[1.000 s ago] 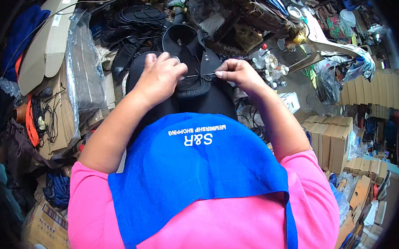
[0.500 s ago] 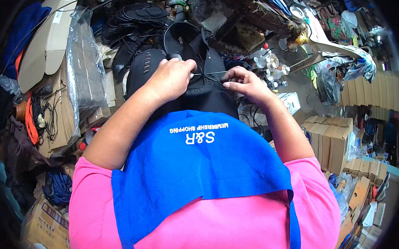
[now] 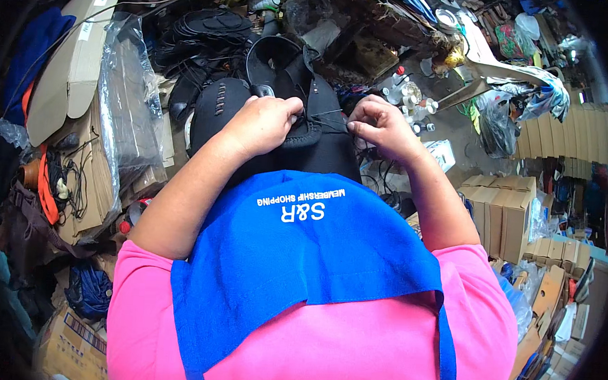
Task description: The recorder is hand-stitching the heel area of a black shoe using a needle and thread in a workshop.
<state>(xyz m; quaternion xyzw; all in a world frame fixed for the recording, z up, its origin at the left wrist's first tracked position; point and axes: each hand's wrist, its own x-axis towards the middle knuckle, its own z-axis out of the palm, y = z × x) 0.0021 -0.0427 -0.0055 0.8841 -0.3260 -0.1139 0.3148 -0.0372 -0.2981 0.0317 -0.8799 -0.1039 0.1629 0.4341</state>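
Observation:
A black shoe upper point(image 3: 315, 94) with a rounded collar rests over my lap, its padded edge toward me. My left hand point(image 3: 266, 123) lies over its left side, thumb and fingers pinched together at the edge; what they grip is mostly hidden. To the right, my right hand point(image 3: 383, 129) is closed, thumb against the curled fingers, pinching a thin dark thread point(image 3: 332, 114). That thread runs between the upper and the right fingertips.
Black shoe parts and cords point(image 3: 206, 30) pile up beyond my left hand. Small bottles point(image 3: 411, 96) stand past my right hand. Flattened cardboard point(image 3: 69, 74) and clear plastic point(image 3: 127, 91) lean at the left; cardboard boxes point(image 3: 499, 207) stand at the right.
My right hand has shifted slightly right and up, away from the upper, with its fingers more curled. My left hand has barely moved.

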